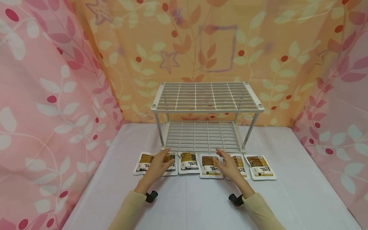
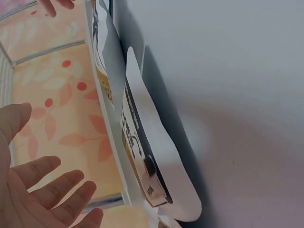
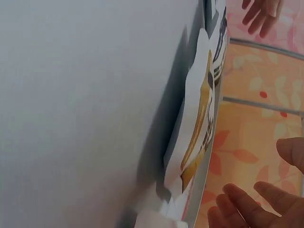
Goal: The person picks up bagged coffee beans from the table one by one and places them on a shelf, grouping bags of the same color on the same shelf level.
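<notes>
While nothing is held by the left hand (image 1: 156,166) or right hand (image 1: 230,167), fingers loosely spread, pouches (image 1: 210,167) beneath could be knocked askew by careless lowering.

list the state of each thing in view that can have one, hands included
Left hand, fingers spread, holding nothing
Right hand, fingers parted, holding nothing
Pouches, lying printed side up in a row; sealed or not, cannot tell
Rack, standing upright, both shelves mounted
Patterned fabric, hanging behind and at both sides

Pouch lettering (image 1: 213,169) — illegibly small
</notes>
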{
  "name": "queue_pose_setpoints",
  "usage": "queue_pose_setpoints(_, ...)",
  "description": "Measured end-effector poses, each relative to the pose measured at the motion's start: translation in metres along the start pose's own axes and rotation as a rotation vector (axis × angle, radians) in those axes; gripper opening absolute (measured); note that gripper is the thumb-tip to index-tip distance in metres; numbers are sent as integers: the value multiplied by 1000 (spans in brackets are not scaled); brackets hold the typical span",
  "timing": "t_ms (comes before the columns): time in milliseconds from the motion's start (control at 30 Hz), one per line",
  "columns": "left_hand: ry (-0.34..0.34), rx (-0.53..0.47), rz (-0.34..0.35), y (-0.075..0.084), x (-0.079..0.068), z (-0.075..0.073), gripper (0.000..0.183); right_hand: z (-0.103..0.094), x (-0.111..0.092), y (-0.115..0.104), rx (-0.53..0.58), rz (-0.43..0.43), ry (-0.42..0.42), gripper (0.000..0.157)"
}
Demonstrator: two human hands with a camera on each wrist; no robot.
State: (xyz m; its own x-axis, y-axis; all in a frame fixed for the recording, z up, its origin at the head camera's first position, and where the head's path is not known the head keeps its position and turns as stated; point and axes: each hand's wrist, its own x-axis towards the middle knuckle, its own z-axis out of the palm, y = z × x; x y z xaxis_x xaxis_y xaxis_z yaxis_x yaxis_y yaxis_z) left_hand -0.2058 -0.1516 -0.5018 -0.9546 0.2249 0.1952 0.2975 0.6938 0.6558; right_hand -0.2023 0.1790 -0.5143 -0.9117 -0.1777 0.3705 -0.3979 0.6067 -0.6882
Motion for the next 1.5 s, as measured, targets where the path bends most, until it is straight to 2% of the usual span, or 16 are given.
queue_pose_setpoints(267,-32,12,44,6,-1,8,66,21,5,-11,23,-48,-83,56)
queue_pose_setpoints(500,-66,-36,82,12,0,13,65,34,11,-17,99,-79,-244,62)
queue_pose_setpoints(600,-86,-46,82,16,0,15,67,38,13,-19,64,-87,-256,66)
queue_pose_setpoints(767,-116,-46,48,19,1,20,72,46,16,-20,-44,-116,-229,71)
queue_pose_setpoints(1067,-162,-41,8,26,3,27,78,56,17,-25,-232,-77,-298,80)
queue_pose_setpoints(1233,-180,-49,-4,28,3,30,78,58,17,-29,-293,-65,-336,81)
queue_pose_setpoints(1367,-175,-45,14,26,4,34,75,59,17,-29,-320,-117,-324,79)
queue_pose_setpoints(1500,-166,-73,-5,26,4,36,71,60,17,-29,-333,-146,-312,73)
